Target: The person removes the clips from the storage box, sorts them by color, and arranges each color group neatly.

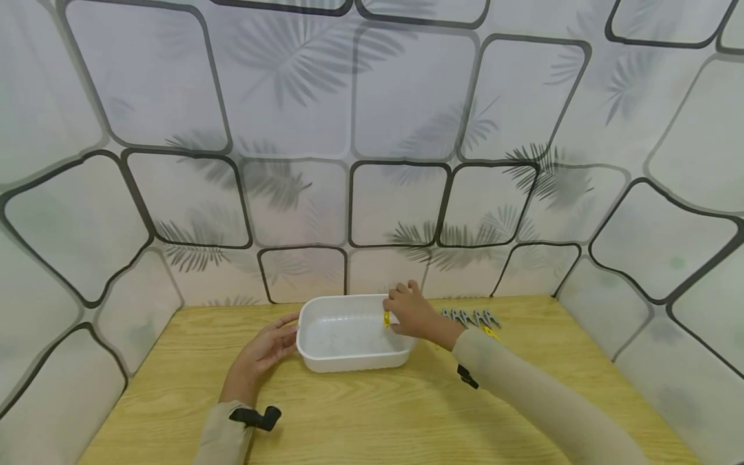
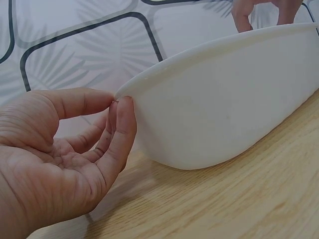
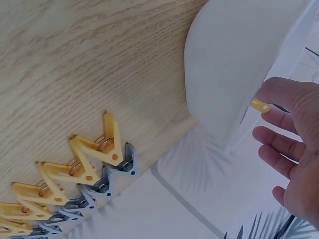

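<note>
A white plastic basin [image 1: 356,363] stands on the table. My left hand [image 1: 263,354] is at its left end; in the left wrist view, thumb and index finger pinch the basin's rim [image 2: 199,55]. Over the right end, my right hand [image 1: 414,314] pinches a small yellow clip [image 1: 386,318] between thumb and fingers. In the right wrist view only one end of that clip [image 3: 260,105] shows, the rest being hidden by the fingers. The basin's bottom looks bare in the head view.
To the right of the basin, several grey clips [image 1: 467,318] stand in a row at the table's back edge. A row of yellow clips [image 3: 79,158] lies in front of them, mostly behind the right forearm in the head view. Patterned cloth [image 1: 302,206] walls the wooden table [image 1: 349,420].
</note>
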Motion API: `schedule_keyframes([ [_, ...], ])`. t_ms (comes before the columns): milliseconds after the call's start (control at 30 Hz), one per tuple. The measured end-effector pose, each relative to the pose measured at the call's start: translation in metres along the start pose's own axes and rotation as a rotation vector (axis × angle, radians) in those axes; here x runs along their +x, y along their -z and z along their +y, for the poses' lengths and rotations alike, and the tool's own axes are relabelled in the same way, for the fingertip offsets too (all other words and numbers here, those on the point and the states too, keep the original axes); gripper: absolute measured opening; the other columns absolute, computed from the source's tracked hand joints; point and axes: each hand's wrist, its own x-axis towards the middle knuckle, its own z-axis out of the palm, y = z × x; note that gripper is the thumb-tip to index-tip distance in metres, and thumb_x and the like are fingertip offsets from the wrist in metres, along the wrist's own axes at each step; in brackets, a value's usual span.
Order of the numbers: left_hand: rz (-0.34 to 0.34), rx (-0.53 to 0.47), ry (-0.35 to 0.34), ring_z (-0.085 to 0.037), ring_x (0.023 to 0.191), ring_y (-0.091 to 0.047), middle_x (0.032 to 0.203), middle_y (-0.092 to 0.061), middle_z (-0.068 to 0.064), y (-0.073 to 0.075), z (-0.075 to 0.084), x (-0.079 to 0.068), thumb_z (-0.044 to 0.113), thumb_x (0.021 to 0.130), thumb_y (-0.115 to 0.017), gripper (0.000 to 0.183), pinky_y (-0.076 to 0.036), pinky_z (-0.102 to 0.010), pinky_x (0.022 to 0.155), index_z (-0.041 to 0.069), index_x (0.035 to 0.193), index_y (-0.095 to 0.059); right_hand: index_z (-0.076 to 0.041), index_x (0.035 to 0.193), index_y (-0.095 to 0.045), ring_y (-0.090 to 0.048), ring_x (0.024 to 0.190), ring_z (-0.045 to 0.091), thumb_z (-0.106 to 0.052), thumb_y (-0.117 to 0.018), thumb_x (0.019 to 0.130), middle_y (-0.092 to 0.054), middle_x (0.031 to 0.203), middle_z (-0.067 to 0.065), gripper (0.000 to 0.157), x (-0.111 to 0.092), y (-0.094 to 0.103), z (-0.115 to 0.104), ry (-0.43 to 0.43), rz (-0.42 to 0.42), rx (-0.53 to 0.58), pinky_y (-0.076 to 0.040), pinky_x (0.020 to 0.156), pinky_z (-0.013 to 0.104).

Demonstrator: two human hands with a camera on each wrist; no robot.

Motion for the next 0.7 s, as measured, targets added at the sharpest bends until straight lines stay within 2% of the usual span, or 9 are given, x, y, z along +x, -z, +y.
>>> schedule_keyframes([
  [133,-0.005,-0.001,-0.005,-0.005,0.096,-0.068,0.109,-0.070,0.004,0.001,-0.001,0.000,0.006,0.109,-0.045,0.033,-0.058,-0.020,0.083,0.013,0.141,-0.046,-0.013,0.104,-0.067,-0.054,0.099,0.025,-0.027,-0.087,0.083,-0.064,0.102,0.005,0.032,-0.009,-0.004,0.006,0.013,0.095,-0.001,-0.039,0.090,0.052],
  [267,-0.017,-0.013,-0.007,-0.005,0.097,-0.067,0.109,-0.070,0.004,0.002,-0.001,0.000,0.006,0.109,-0.044,0.034,-0.057,-0.021,0.083,0.011,0.143,-0.046,-0.012,0.105,-0.067,-0.053,0.098,0.026,-0.024,-0.089,0.079,-0.064,0.102,0.005,0.035,-0.017,-0.005,0.013,0.000,0.183,0.044,-0.038,0.088,0.052],
  [400,-0.027,-0.029,-0.007,-0.005,0.096,-0.067,0.108,-0.070,0.004,0.002,-0.001,-0.001,0.006,0.109,-0.044,0.038,-0.057,-0.021,0.083,0.008,0.147,-0.042,-0.012,0.105,-0.069,-0.053,0.097,0.027,-0.020,-0.090,0.078,-0.064,0.102,0.005,0.035,-0.027,-0.002,0.021,-0.040,0.242,0.094,-0.036,0.088,0.053],
  [700,-0.019,-0.029,-0.011,-0.005,0.094,-0.068,0.106,-0.070,0.005,0.002,-0.001,-0.001,0.005,0.109,-0.043,0.031,-0.057,-0.020,0.081,0.013,0.139,-0.048,-0.012,0.105,-0.071,-0.054,0.098,0.027,-0.021,-0.092,0.076,-0.066,0.103,0.005,0.037,-0.049,-0.001,0.043,-0.111,0.326,0.112,-0.034,0.089,0.054],
])
